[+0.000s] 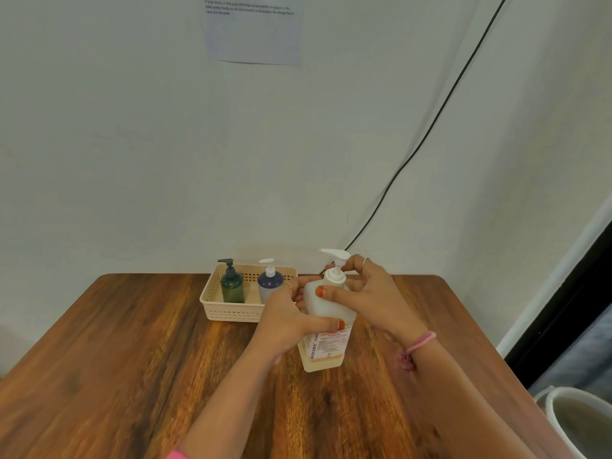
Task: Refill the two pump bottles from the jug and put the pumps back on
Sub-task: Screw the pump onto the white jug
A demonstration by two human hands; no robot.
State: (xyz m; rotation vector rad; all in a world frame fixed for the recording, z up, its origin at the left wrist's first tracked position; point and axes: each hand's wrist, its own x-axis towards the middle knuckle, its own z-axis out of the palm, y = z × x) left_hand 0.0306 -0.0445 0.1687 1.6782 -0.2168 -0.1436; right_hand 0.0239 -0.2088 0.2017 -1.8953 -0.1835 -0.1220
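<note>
A large white jug (326,313) with a printed label stands upright on the wooden table (132,359); a white pump (336,260) sits on its neck. My left hand (291,323) grips the jug's body, thumb across the front. My right hand (361,293) holds the pump collar, with the thumb on the jug's shoulder and the fingers curled round behind the collar. Behind, a cream basket (228,314) holds a dark green pump bottle (231,283) and a blue pump bottle (270,281), both upright with pumps on.
The table stands against a pale wall with a taped paper sheet (253,31) and a black cable (414,154) running down it. A white bucket (579,422) stands off the table's right edge, low in the view.
</note>
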